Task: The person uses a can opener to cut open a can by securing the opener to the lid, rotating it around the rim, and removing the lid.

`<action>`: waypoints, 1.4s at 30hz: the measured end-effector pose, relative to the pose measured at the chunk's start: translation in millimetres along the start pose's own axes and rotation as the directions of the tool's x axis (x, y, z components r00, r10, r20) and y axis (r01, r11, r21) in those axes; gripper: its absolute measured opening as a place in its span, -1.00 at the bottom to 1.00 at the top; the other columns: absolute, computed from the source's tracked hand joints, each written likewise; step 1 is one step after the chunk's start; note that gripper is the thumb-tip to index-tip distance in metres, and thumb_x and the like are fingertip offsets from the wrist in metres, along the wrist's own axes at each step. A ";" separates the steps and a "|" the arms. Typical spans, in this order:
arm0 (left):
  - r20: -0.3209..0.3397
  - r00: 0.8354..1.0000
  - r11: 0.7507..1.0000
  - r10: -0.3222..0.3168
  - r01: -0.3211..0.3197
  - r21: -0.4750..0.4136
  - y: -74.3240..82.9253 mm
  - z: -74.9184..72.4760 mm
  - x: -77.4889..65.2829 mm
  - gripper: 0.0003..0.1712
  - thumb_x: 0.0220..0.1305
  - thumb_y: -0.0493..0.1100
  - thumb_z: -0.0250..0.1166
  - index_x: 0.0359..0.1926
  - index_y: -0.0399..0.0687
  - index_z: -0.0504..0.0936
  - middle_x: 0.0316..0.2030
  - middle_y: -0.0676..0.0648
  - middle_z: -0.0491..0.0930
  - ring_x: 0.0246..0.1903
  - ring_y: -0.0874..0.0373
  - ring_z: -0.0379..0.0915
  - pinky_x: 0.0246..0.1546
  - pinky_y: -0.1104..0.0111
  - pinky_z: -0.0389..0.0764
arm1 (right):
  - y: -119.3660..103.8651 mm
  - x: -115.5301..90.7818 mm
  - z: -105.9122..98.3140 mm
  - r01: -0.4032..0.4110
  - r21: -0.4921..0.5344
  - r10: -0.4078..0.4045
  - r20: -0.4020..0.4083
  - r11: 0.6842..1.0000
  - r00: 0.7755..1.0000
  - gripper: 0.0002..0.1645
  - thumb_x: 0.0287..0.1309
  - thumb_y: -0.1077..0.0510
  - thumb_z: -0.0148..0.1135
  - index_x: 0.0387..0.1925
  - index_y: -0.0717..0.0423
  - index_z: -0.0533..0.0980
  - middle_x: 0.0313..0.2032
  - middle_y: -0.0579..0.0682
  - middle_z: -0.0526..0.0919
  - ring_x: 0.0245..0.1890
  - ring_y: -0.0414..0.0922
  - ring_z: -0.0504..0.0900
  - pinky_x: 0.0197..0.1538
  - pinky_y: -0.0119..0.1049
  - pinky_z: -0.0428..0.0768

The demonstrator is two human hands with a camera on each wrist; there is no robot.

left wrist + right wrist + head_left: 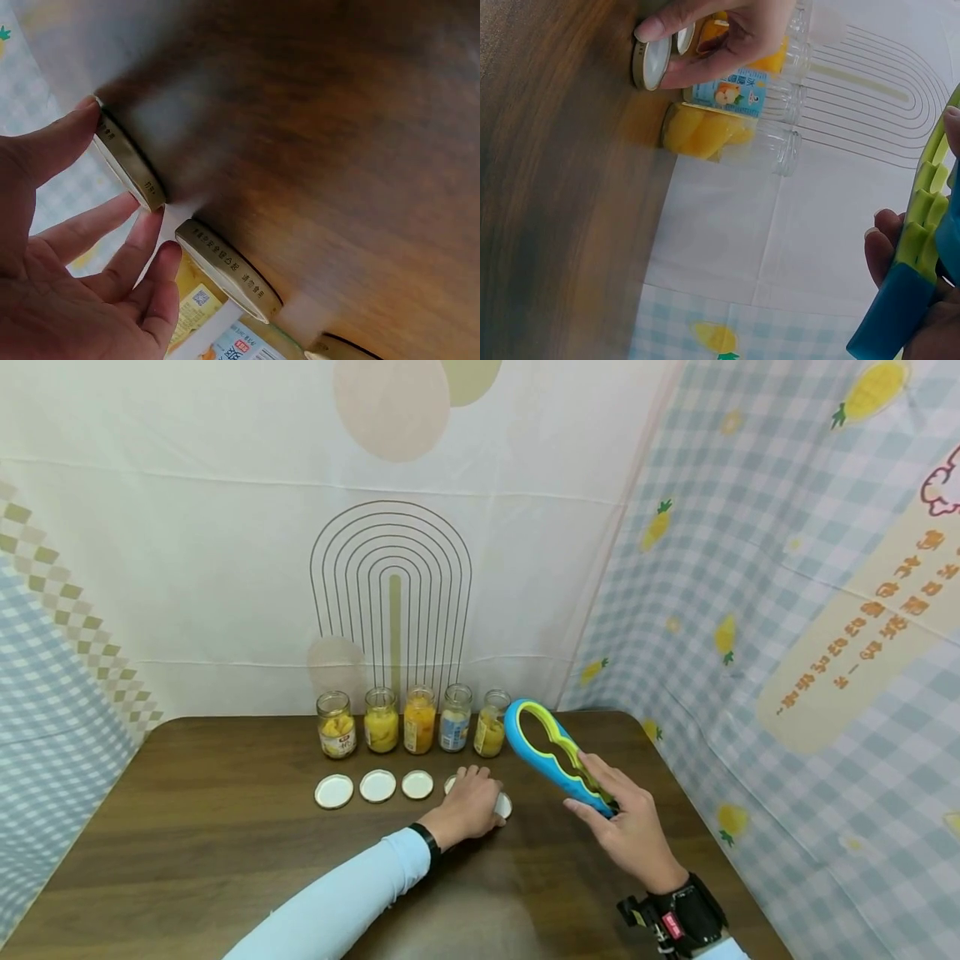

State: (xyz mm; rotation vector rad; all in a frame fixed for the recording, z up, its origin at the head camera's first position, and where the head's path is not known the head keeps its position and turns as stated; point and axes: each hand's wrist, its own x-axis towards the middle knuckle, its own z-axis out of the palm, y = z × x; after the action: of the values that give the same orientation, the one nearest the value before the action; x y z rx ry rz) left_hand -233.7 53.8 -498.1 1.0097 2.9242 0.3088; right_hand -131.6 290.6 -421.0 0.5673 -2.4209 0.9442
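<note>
My left hand (468, 803) pinches the rightmost jar lid (129, 161) by its rim, between thumb and fingers. That lid lies white inside up on the table, and its gold side shows printed writing in the left wrist view. A neighbouring lid (229, 266) is close to the fingertips. Off the table at the right, my right hand (637, 835) grips a blue and green jar opener (553, 768) with a scalloped inner edge. Behind the lids, the rightmost glass jar (490, 737) stands without a lid and holds yellow fruit pieces.
Several lidless jars stand in a row along the table's back edge, among them one with orange contents (419, 727) and one with a blue label (454, 727). More upturned lids (333, 792) lie in front of them on the brown table (225, 843). A cloth (225, 593) hangs behind.
</note>
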 end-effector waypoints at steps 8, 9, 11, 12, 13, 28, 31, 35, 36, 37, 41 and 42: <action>0.008 0.999 0.998 -0.036 0.036 -0.057 0.4 1.4 4.8 -0.53 0.18 0.12 0.51 -0.02 -0.09 0.75 -0.17 -0.12 0.60 -0.17 -0.07 0.40 -0.12 0.11 0.34 | 1.8 -0.6 2.2 0.004 -0.005 -0.004 -0.004 1.000 1.000 -0.11 0.08 0.20 0.57 0.44 -0.05 0.41 0.34 0.15 0.53 0.24 0.06 0.57 0.14 -0.65 0.44; 0.014 0.999 0.997 -0.042 0.043 -0.066 -0.3 1.6 6.0 -0.54 0.20 0.10 0.50 -0.01 -0.09 0.74 -0.17 -0.12 0.60 -0.17 -0.07 0.40 -0.12 0.11 0.33 | 1.9 -0.8 2.7 0.004 -0.007 -0.004 -0.005 1.000 1.000 -0.11 0.08 0.19 0.57 0.44 -0.05 0.41 0.34 0.16 0.53 0.23 0.06 0.57 0.13 -0.64 0.44; 0.023 0.998 0.995 -0.061 0.062 -0.079 -2.3 2.3 8.7 -0.54 0.22 0.08 0.49 0.03 -0.10 0.73 -0.14 -0.13 0.59 -0.15 -0.08 0.40 -0.11 0.09 0.33 | 2.4 -1.6 3.9 0.004 -0.010 -0.004 -0.003 1.000 1.000 -0.11 0.08 0.19 0.57 0.44 -0.05 0.41 0.34 0.16 0.54 0.22 0.05 0.58 0.11 -0.63 0.46; 0.026 0.997 0.994 -0.071 0.073 -0.084 -3.2 2.6 10.1 -0.54 0.24 0.07 0.48 0.05 -0.10 0.72 -0.12 -0.14 0.59 -0.14 -0.09 0.41 -0.10 0.08 0.33 | 2.3 -2.0 4.5 0.003 -0.008 -0.003 -0.002 1.000 1.000 -0.11 0.08 0.19 0.57 0.44 -0.04 0.41 0.34 0.17 0.53 0.22 0.06 0.58 0.11 -0.63 0.46; 0.028 0.996 0.992 -0.082 0.085 -0.090 -4.2 3.0 11.6 -0.52 0.25 0.06 0.47 0.08 -0.10 0.71 -0.09 -0.16 0.59 -0.12 -0.10 0.42 -0.08 0.07 0.33 | 2.4 -2.4 5.1 0.000 -0.007 0.000 -0.001 1.000 1.000 -0.11 0.08 0.19 0.57 0.44 -0.04 0.41 0.34 0.17 0.53 0.21 0.05 0.58 0.10 -0.62 0.47; -0.011 0.992 0.990 -0.127 0.126 -0.067 -8.1 4.6 17.5 -0.51 0.29 0.04 0.43 0.15 -0.08 0.67 -0.05 -0.17 0.56 -0.09 -0.11 0.41 -0.06 0.03 0.30 | 4.5 -4.8 13.5 -0.026 0.000 0.026 0.009 1.000 1.000 -0.12 0.08 0.14 0.57 0.44 -0.05 0.41 0.34 0.17 0.53 0.17 0.01 0.61 0.03 -0.44 0.58; -0.004 0.991 0.989 -0.136 0.136 -0.066 -7.4 4.0 18.1 -0.49 0.29 0.05 0.43 0.18 -0.07 0.66 -0.03 -0.17 0.55 -0.07 -0.12 0.42 -0.02 -0.01 0.31 | 5.0 -3.7 14.1 -0.040 0.002 0.040 0.014 0.999 0.999 -0.11 0.09 0.11 0.58 0.44 -0.08 0.41 0.35 0.14 0.52 0.17 -0.02 0.61 0.00 -0.36 0.60; 0.007 0.989 0.986 -0.148 0.148 -0.076 -7.1 4.3 18.9 -0.47 0.30 0.06 0.43 0.21 -0.05 0.64 0.00 -0.17 0.55 -0.04 -0.12 0.42 0.02 -0.05 0.31 | 5.3 -2.7 14.7 -0.042 0.001 0.042 0.012 0.999 0.999 -0.11 0.08 0.11 0.58 0.44 -0.10 0.42 0.35 0.14 0.53 0.15 -0.04 0.61 -0.02 -0.43 0.58; 0.009 0.989 0.986 -0.149 0.149 -0.077 -7.2 4.7 19.2 -0.47 0.30 0.06 0.42 0.22 -0.05 0.64 0.01 -0.17 0.55 -0.03 -0.12 0.42 0.02 -0.05 0.32 | 5.2 -2.6 14.8 -0.038 0.001 0.038 0.009 0.999 0.999 -0.11 0.07 0.12 0.58 0.43 -0.09 0.42 0.34 0.15 0.53 0.15 -0.03 0.61 -0.03 -0.44 0.57; 0.013 0.989 0.985 -0.150 0.150 -0.081 -7.3 4.7 19.2 -0.46 0.30 0.06 0.42 0.22 -0.05 0.63 0.01 -0.17 0.55 -0.03 -0.12 0.42 0.03 -0.05 0.32 | 5.1 -2.4 14.8 -0.038 -0.001 0.038 0.008 0.999 0.999 -0.11 0.07 0.12 0.58 0.43 -0.08 0.42 0.34 0.14 0.54 0.14 -0.04 0.62 -0.03 -0.46 0.57; 0.022 0.990 0.984 -0.137 0.139 -0.110 -7.6 2.7 17.5 -0.38 0.26 0.06 0.46 0.26 -0.10 0.59 0.05 -0.20 0.55 0.02 -0.14 0.42 0.06 -0.07 0.35 | 4.1 -1.6 14.6 -0.046 -0.002 0.046 0.010 0.999 0.999 -0.11 0.07 0.11 0.59 0.43 -0.11 0.42 0.35 0.11 0.53 0.18 -0.05 0.60 0.02 -0.39 0.58; 0.023 0.991 0.984 -0.133 0.134 -0.119 -7.5 1.9 16.4 -0.34 0.24 0.06 0.48 0.28 -0.12 0.57 0.07 -0.21 0.55 0.04 -0.15 0.42 0.08 -0.07 0.36 | 3.7 -1.4 14.5 -0.045 -0.003 0.045 0.011 0.999 0.999 -0.11 0.07 0.11 0.59 0.43 -0.10 0.42 0.35 0.12 0.53 0.18 -0.04 0.60 0.02 -0.36 0.59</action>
State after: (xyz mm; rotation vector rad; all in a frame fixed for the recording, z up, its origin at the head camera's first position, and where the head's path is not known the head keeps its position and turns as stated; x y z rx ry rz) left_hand -251.1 58.4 -500.9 0.7927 2.9013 0.4626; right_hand -136.4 283.1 -433.2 0.5203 -2.4534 0.9589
